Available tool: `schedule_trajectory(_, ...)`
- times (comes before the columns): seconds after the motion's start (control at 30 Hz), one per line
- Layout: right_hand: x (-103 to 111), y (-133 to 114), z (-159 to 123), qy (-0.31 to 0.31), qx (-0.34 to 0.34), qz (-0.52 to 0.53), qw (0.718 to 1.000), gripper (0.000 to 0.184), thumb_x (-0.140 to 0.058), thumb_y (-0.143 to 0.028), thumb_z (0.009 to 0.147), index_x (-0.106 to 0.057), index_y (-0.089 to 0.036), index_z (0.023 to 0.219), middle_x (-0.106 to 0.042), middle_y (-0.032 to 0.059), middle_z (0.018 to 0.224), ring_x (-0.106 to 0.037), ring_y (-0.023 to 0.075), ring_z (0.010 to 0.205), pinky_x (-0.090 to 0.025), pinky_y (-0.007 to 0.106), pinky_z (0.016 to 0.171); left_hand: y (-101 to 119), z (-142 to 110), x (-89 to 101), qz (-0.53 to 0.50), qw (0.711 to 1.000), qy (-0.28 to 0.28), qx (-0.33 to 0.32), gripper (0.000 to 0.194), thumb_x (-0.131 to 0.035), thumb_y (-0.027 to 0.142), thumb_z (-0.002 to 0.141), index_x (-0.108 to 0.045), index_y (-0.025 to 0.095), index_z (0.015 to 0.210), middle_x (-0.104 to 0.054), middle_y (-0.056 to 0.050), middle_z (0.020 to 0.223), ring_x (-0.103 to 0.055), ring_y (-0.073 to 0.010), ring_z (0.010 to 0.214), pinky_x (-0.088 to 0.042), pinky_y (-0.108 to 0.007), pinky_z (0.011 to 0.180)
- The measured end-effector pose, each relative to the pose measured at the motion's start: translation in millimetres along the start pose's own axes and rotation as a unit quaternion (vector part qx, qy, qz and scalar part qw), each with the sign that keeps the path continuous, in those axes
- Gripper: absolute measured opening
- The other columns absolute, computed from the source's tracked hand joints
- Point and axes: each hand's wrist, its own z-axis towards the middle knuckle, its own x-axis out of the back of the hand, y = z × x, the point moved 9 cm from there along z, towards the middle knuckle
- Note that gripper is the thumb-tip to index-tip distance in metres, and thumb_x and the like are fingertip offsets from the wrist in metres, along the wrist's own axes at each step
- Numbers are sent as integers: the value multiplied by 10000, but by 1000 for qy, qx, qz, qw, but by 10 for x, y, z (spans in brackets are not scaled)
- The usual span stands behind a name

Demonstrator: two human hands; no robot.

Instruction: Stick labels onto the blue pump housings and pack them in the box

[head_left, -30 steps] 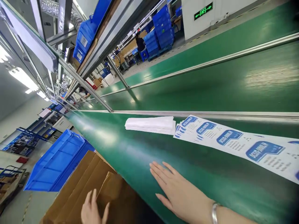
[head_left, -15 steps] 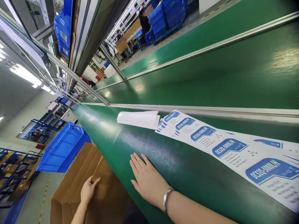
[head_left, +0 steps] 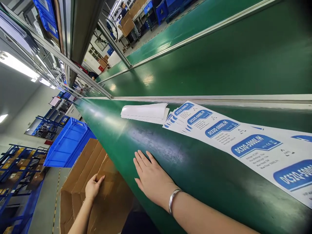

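My left hand (head_left: 94, 188) grips the upper edge of a brown cardboard sheet or box (head_left: 109, 191) beside the bench, thumb on the near side and fingers curled over. Flat on the green work surface (head_left: 219, 182) rests my right hand (head_left: 153, 177), fingers stretched out and holding nothing; a silver bangle (head_left: 173, 200) circles that wrist. Beyond it lies a long fanned strip of white label sheets (head_left: 221, 130) printed in blue with "DC52Q-5000L/H". A blank white stack of paper (head_left: 145, 112) lies at the strip's far left end.
A blue plastic crate (head_left: 69, 141) stands left, past the cardboard. Shelving (head_left: 18, 175) with boxes is farther left. A metal frame post (head_left: 80, 73) rises along the bench's middle rail (head_left: 207, 99). A person (head_left: 123, 9) is in the far background.
The view has tilted and shifted slightly, so the labels and crate appear higher. Both hands keep the same hold and placement: left on the cardboard, right flat on the surface.
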Motion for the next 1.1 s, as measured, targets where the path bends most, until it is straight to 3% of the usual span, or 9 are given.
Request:
schedule_trajectory(0.37,-67,34,-78,10,5,-4,1000,646,-383,-426,1045,-398,17,1514,-271,240,1613,-214,374,1524,-188,613,1240,-102,-62,-7,-5,999,41,17,494,-631,684,730,-697,228,908,-684,-21,724,-674,-276,813,-477,-306,686)
schedule_trajectory(0.5,-76,28,-88,11,3,-3,1000,648,-387,-431,1043,-402,15,1512,-268,242,1613,-220,375,1523,-193,615,1239,257,-172,159,-45,992,102,-50,497,-567,637,812,-664,213,1052,-712,-68,939,-660,-294,963,-517,-376,842)
schedule_trajectory(0.63,-43,10,-62,5,3,4,1000,637,-401,-399,1037,-392,22,1514,-261,236,1615,-198,372,1529,-210,622,1235,1286,-496,490,-116,951,200,-208,509,-485,506,943,-529,134,1288,-575,-198,1303,-507,-325,1281,-384,-506,1113)
schedule_trajectory(0.8,12,-13,-28,-2,2,20,1000,636,-469,-358,1010,-407,45,1499,-298,248,1595,-195,384,1526,-219,616,1239,3215,-958,683,-183,865,146,-444,316,-487,378,991,-573,217,1250,-616,-124,1303,-563,-252,1249,-451,-460,1089)
schedule_trajectory(0.83,-6,-27,-22,-2,2,27,1000,627,-477,-366,1010,-432,38,1488,-328,245,1584,-206,388,1523,-238,614,1235,3606,-1092,705,-196,837,126,-495,305,-483,374,995,-574,228,1248,-638,-104,1274,-584,-228,1221,-478,-424,1066)
schedule_trajectory(0.9,-90,-40,-4,2,-9,31,999,567,-482,-350,1012,-489,-20,1473,-377,217,1571,-260,386,1507,-310,604,1213,4310,-1504,730,-260,731,49,-629,332,-529,384,988,-575,186,1251,-671,-119,1206,-626,-208,1158,-519,-371,1014)
schedule_trajectory(1.0,-289,7,31,21,-58,10,998,502,-458,-278,1008,-512,-95,1473,-381,177,1584,-356,369,1470,-407,589,1164,4987,-2174,435,-198,625,-116,-746,321,-505,467,1006,-636,206,1138,-731,-64,1120,-685,-142,1067,-548,-253,957)
schedule_trajectory(1.03,-358,23,42,30,-69,5,997,504,-449,-278,1008,-507,-101,1476,-379,171,1588,-371,357,1465,-413,578,1165,5081,-2373,228,-137,610,-178,-760,298,-492,493,1007,-661,265,1100,-736,-20,1127,-689,-115,1070,-540,-223,972)
schedule_trajectory(1.1,-484,39,64,51,-74,4,996,514,-430,-315,1010,-505,-111,1476,-410,159,1576,-393,325,1458,-407,541,1181,5099,-2608,-113,-65,616,-229,-751,218,-506,516,990,-690,407,1029,-717,46,1179,-679,-82,1113,-537,-183,968)
